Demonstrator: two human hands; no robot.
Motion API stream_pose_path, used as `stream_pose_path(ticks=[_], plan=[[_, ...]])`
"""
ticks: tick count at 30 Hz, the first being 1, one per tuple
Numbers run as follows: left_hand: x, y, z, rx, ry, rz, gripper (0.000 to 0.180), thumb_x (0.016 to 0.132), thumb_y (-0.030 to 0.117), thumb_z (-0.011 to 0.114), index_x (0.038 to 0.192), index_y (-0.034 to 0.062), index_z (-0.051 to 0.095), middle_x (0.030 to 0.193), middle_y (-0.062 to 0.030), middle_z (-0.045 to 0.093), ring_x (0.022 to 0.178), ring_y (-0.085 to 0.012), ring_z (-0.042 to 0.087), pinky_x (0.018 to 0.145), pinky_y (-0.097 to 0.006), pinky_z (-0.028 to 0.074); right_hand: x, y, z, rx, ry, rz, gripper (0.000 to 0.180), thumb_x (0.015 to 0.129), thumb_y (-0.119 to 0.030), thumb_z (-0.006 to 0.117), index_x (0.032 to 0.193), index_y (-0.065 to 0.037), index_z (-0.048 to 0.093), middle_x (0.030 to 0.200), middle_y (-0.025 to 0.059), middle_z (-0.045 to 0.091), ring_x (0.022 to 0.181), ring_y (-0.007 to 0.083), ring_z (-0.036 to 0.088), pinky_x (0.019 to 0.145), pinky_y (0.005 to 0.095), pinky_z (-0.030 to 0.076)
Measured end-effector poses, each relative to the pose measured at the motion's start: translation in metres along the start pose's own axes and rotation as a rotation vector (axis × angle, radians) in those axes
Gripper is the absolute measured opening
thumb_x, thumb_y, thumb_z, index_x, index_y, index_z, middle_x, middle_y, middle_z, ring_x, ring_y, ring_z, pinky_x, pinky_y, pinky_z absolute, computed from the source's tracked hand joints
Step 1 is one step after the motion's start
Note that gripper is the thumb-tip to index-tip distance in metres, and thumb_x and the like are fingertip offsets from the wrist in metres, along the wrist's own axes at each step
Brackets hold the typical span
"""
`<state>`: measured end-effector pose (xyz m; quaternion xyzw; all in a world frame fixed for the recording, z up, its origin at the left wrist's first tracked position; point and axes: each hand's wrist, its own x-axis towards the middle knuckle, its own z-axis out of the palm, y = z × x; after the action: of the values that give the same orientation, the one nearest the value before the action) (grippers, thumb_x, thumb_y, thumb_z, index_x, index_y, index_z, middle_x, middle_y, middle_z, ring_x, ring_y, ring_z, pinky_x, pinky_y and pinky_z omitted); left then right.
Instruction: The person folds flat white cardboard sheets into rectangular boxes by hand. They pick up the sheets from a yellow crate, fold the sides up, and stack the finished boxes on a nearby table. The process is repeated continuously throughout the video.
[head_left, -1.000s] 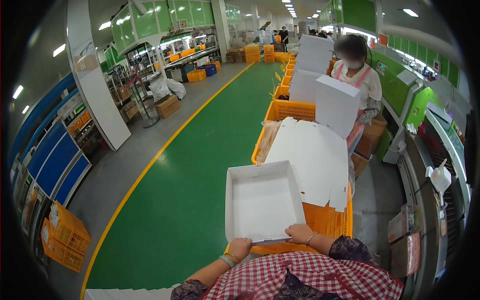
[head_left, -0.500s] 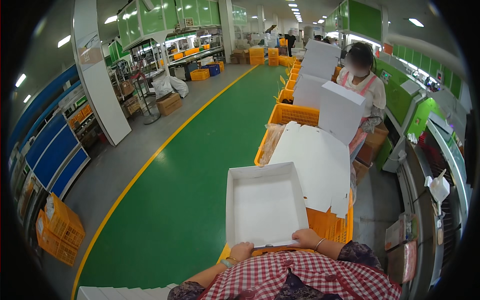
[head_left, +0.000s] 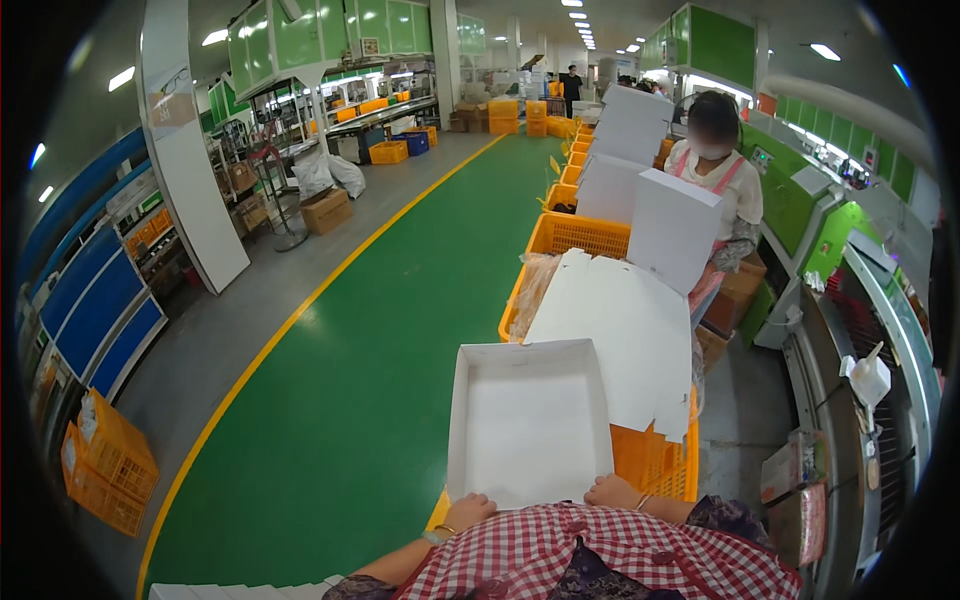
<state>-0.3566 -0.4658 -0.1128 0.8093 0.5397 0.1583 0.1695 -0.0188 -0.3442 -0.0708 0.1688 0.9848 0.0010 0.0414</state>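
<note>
In front of my body is an open, shallow white cardboard box [head_left: 530,430], its inside bare and facing up. My left hand [head_left: 470,511] grips its near left corner, fingers curled over the edge. At the near right corner my right hand [head_left: 612,491] has its fingers closed on the edge in the same way. The box's near wall is partly hidden by my hands and checked apron [head_left: 560,550]. Just beyond the box lie flat white cardboard sheets [head_left: 615,340] with notched edges, resting over orange plastic crates [head_left: 660,455].
A line of orange crates [head_left: 575,235] with upright white boxes [head_left: 675,225] runs away ahead. A co-worker [head_left: 715,170] stands behind them at the right, near green machinery [head_left: 790,180]. Left lies a green walkway [head_left: 350,380] with a yellow line. White cardboard edges [head_left: 240,592] show at lower left.
The box and both hands have come slightly closer to my body, and the near wall is now more hidden by my apron. Both hands keep their hold. The whole view has shifted a little.
</note>
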Motion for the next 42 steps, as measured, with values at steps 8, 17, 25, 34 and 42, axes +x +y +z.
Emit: stream_pose_path(ticks=[8,17,25,34,42], plan=[[0.034,0.012,-0.053,0.105,-0.307,-0.084,0.019,0.081,0.025,0.057,0.091,0.0087,0.062,0.091,-0.0108,0.059,0.089,-0.0304,0.057,0.073,-0.040,0.048,-0.005,0.000,-0.006,0.015,-0.107,0.046,0.018,0.081,-0.026,0.051,0.078,-0.014,0.064,0.074,0.0016,0.064,0.080,0.0213,0.059,0.066,0.0363,0.045],[0.058,0.007,-0.062,-0.009,-0.432,-0.185,0.038,0.074,0.042,0.063,0.088,0.0064,0.061,0.086,-0.0162,0.064,0.080,-0.0351,0.061,0.070,-0.044,0.047,-0.005,0.004,-0.002,0.035,-0.147,0.078,0.018,0.082,-0.025,0.050,0.085,-0.015,0.063,0.079,0.0009,0.063,0.085,0.0208,0.058,0.069,0.0361,0.045],[0.030,0.000,-0.060,-0.152,-0.148,-0.134,0.027,0.074,0.034,0.064,0.087,0.0098,0.061,0.084,-0.0146,0.064,0.080,-0.0348,0.061,0.068,-0.043,0.047,-0.022,0.004,0.005,0.060,0.019,0.044,0.018,0.083,-0.025,0.049,0.084,-0.014,0.063,0.081,0.0012,0.060,0.085,0.0208,0.054,0.067,0.0361,0.044],[0.023,0.016,-0.070,0.035,-0.299,-0.099,0.024,0.082,0.031,0.051,0.085,0.0096,0.062,0.080,-0.0131,0.064,0.077,-0.0338,0.062,0.066,-0.044,0.049,-0.027,0.004,0.014,-0.040,-0.087,-0.019,0.016,0.081,-0.023,0.050,0.081,-0.015,0.064,0.080,0.0007,0.059,0.084,0.0210,0.054,0.069,0.0367,0.042],[0.015,0.010,-0.055,0.127,-0.336,-0.048,0.027,0.085,0.031,0.048,0.082,0.0078,0.062,0.081,-0.0132,0.065,0.076,-0.0324,0.064,0.065,-0.045,0.050,-0.025,0.002,0.013,-0.093,-0.158,0.011,0.022,0.083,-0.025,0.050,0.103,-0.019,0.057,0.088,0.0013,0.058,0.085,0.0204,0.056,0.072,0.0362,0.044]])
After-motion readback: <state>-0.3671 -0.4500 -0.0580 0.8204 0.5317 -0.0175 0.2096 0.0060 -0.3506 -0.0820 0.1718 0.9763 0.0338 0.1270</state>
